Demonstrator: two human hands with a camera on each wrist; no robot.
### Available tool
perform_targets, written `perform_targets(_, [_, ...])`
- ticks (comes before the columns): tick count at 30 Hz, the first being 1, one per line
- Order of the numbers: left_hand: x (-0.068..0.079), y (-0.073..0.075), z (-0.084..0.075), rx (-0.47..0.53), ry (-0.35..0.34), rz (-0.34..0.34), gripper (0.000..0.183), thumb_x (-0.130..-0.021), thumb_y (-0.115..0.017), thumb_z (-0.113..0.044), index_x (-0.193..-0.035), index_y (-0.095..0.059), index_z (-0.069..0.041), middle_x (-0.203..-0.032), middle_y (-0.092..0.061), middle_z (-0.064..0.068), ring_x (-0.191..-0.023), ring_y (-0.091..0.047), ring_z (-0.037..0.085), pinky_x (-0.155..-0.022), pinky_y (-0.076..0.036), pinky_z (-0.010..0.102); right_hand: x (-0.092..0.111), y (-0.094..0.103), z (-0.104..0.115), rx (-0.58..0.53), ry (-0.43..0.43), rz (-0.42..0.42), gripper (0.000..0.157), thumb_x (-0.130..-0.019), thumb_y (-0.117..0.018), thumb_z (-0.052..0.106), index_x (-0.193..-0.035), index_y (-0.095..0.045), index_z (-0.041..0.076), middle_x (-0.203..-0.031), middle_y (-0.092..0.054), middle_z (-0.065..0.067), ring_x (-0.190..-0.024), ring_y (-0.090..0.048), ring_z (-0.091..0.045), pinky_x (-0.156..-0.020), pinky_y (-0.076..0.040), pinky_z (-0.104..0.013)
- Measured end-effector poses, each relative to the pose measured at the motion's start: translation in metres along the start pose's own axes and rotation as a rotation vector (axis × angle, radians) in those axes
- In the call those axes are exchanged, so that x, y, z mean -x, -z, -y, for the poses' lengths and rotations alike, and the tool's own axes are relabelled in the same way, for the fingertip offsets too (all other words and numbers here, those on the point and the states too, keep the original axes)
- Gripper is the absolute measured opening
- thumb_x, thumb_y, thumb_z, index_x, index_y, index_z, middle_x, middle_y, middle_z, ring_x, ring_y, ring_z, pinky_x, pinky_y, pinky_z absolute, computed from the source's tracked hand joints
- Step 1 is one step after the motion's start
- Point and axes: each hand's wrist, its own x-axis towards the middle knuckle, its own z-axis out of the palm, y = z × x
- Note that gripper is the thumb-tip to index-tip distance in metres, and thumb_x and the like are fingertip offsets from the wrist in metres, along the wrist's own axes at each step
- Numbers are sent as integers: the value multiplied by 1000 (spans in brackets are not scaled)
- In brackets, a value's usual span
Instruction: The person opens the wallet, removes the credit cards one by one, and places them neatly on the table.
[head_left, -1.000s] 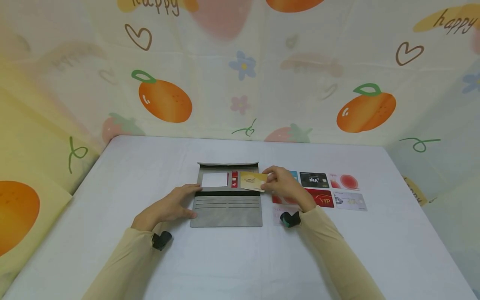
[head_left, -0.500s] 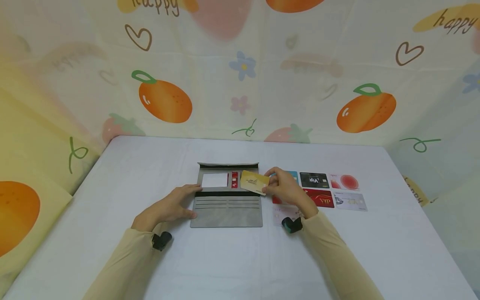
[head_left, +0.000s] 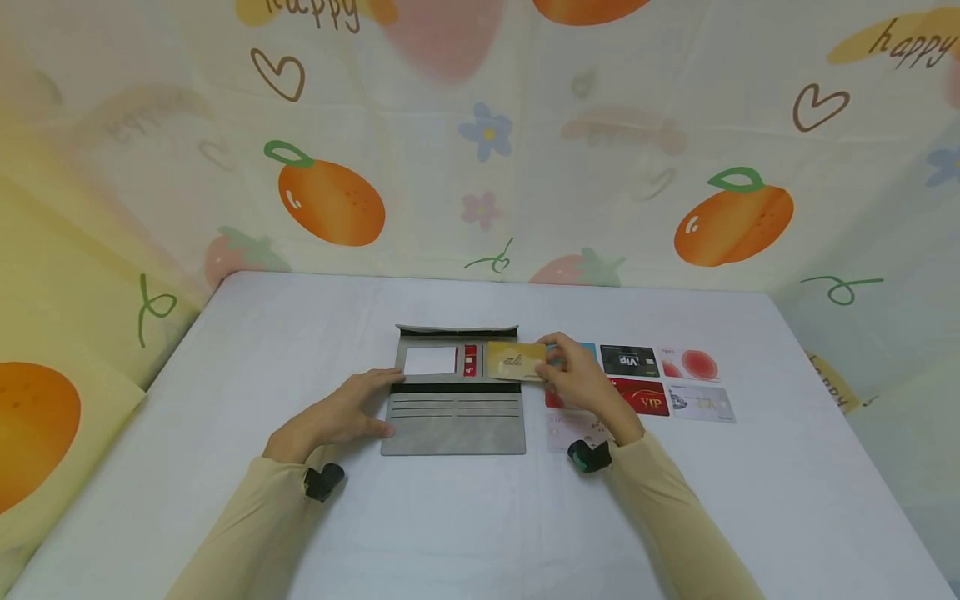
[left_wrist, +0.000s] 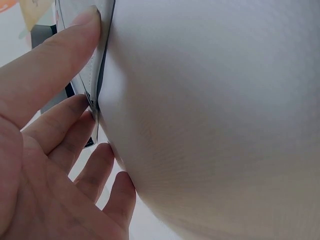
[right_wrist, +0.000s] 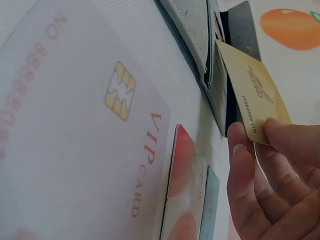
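A grey wallet (head_left: 453,437) lies unfolded, with several card slots across its lower panel. My left hand (head_left: 341,412) rests at its left edge, thumb and fingers spread apart; in the left wrist view the thumb (left_wrist: 55,65) touches the wallet's side. My right hand (head_left: 577,375) pinches a gold card (head_left: 516,361) by its right end, over the right half of the upper panel. In the right wrist view the gold card stands tilted beside the wallet's edge, between thumb and fingers. A white card (head_left: 430,360) and a narrow red piece (head_left: 470,360) show in the upper panel.
Right of the wallet several cards lie in rows: a black VIP card (head_left: 628,361), a red VIP card (head_left: 640,397), a pink-dotted card (head_left: 688,364), a silver card (head_left: 701,402) and a pale pink card (head_left: 572,428). A fruit-print curtain (head_left: 420,167) hangs behind the white table (head_left: 465,525).
My right hand has drawn slightly right with the gold card, which tilted and is now nearly level with the wallet's edge. The left hand has stayed in place.
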Motion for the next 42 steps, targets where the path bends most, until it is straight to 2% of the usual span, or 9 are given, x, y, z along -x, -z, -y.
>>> perform_targets(10, [0,0,-5,7,20,9,78,-80,-81,-12,-147,-43,0,-156,-34,26,-145,-26,50,-116,-24,66,10,3,-2,-26,64,-38,33,-101,-55,10,-131,-49,-3,-120,-64,-28,-86,-73,-29,-72,-61,-34])
perform_targets(17, [0,0,-4,5,22,8,78,-80,-81,-12,-147,-43,0,-156,-34,27,-145,-25,50,-116,-23,66,23,9,-3,26,41,-66,32,-101,-56,16,-128,-53,0,-123,-66,-26,-92,-72,-28,-75,-60,-34])
perform_targets(22, [-1,0,-2,3,13,6,78,-80,-81,-12,-147,-43,1,-156,-34,27,-144,-26,51,-116,-23,67,31,14,-6,77,51,-88,32,-101,-57,16,-128,-53,-1,-122,-66,-24,-103,-69,-31,-85,-58,-39])
perform_targets(24, [-1,0,-1,0,10,6,78,-80,-81,-12,-146,-43,1,-156,-34,27,-144,-26,51,-116,-23,67,34,15,-8,87,61,-93,33,-101,-57,15,-128,-53,-2,-120,-67,-23,-103,-69,-30,-88,-57,-38])
perform_targets(30, [0,0,-1,-5,-9,1,77,-79,-81,-12,-146,-43,2,-154,-36,28,-144,-28,51,-116,-24,66,41,20,-12,76,71,-99,32,-101,-57,13,-128,-51,-2,-117,-68,-22,-101,-69,-28,-83,-54,-28])
perform_targets(38, [2,2,-6,6,9,11,77,-81,-80,-13,-147,-42,1,-157,-33,26,-144,-25,52,-115,-23,67,51,29,-15,73,72,-100,34,-101,-56,14,-131,-48,-3,-122,-67,-25,-110,-68,-35,-93,-57,-46])
perform_targets(42, [2,2,-6,6,2,12,77,-81,-80,-13,-147,-41,1,-157,-32,26,-144,-25,52,-115,-23,67,58,32,-15,82,38,-125,35,-101,-56,15,-131,-48,-2,-121,-68,-23,-110,-69,-34,-94,-57,-47])
